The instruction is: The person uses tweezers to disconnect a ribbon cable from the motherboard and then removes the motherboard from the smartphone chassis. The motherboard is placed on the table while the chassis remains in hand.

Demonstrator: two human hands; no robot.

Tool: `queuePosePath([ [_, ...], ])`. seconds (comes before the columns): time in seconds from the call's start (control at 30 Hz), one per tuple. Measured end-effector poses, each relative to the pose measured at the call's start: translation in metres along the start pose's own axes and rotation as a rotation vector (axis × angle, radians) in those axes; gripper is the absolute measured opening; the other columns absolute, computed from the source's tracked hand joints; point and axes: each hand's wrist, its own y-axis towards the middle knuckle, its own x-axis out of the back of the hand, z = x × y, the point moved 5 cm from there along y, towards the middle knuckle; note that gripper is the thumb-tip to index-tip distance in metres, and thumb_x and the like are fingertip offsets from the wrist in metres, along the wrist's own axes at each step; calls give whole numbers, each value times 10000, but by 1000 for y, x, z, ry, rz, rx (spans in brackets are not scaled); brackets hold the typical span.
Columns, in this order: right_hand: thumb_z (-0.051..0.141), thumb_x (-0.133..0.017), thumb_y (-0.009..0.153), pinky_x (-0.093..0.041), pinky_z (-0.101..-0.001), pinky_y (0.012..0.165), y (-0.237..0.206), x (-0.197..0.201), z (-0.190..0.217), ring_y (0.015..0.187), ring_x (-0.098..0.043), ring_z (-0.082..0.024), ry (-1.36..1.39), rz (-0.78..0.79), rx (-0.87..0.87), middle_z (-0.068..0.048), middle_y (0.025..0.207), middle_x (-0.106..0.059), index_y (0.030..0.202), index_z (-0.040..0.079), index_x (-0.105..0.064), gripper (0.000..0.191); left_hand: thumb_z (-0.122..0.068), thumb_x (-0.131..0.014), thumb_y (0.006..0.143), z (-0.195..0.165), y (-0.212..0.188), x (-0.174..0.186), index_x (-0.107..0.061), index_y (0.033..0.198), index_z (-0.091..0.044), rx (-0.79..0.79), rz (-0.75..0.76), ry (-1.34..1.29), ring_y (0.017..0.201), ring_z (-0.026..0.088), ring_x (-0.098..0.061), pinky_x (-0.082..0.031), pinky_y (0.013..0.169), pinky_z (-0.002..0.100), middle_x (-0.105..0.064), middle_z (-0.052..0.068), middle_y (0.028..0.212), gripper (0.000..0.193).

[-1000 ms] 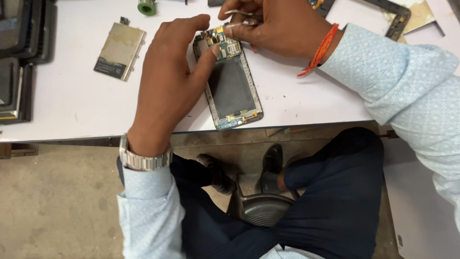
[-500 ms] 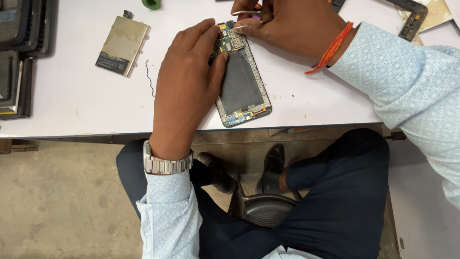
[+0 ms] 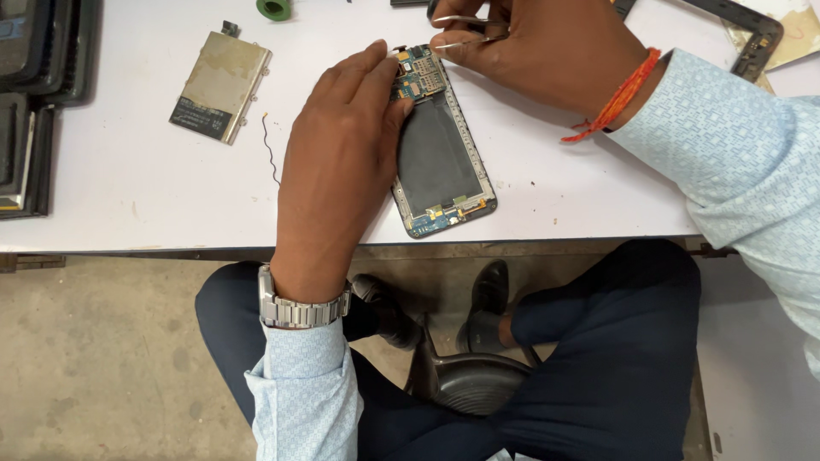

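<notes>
Fingers of the left hand [image 3: 342,162] lie flat, pressing the opened phone [image 3: 440,145]; the right hand [image 3: 547,51] pinches tweezers [image 3: 465,30] over its circuit board. A battery [image 3: 220,85] and thin wire [image 3: 270,149] lie left on the white table [image 3: 128,196].

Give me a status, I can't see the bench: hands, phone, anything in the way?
Left hand pressing down on opened phone. Right hand holds tweezers at its top end. Loose battery and thin wire lie apart, left.

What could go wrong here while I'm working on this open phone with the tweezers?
The tweezers in the right hand sit close to the exposed circuit board; a slip might scratch it. The opened phone lies near the table edge, held only by the left hand, so it could slide off.
</notes>
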Motion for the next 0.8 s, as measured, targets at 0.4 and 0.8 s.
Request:
queuePosePath([
  [0.4,312,-764,990,-522,-324,585,-3,4,1,663,-624,-149,-138,76,-31,-82,808,-678,1166,59,-711,312,-108,-758,1048,-5,-2,2,-400,1551,-58,-58,-42,51,1304,284,-569,-500,1109,392,-587,118,1415,620],
  [0.8,100,-843,937,-511,-245,653,0,7,21,750,-595,-115,-10,169,247,-61,952,-651,1336,37,-628,457,-58,-782,995,-16,-7,7,-230,1589,-225,-96,-138,-61,1248,244,-611,-586,977,344,-539,65,1402,828],
])
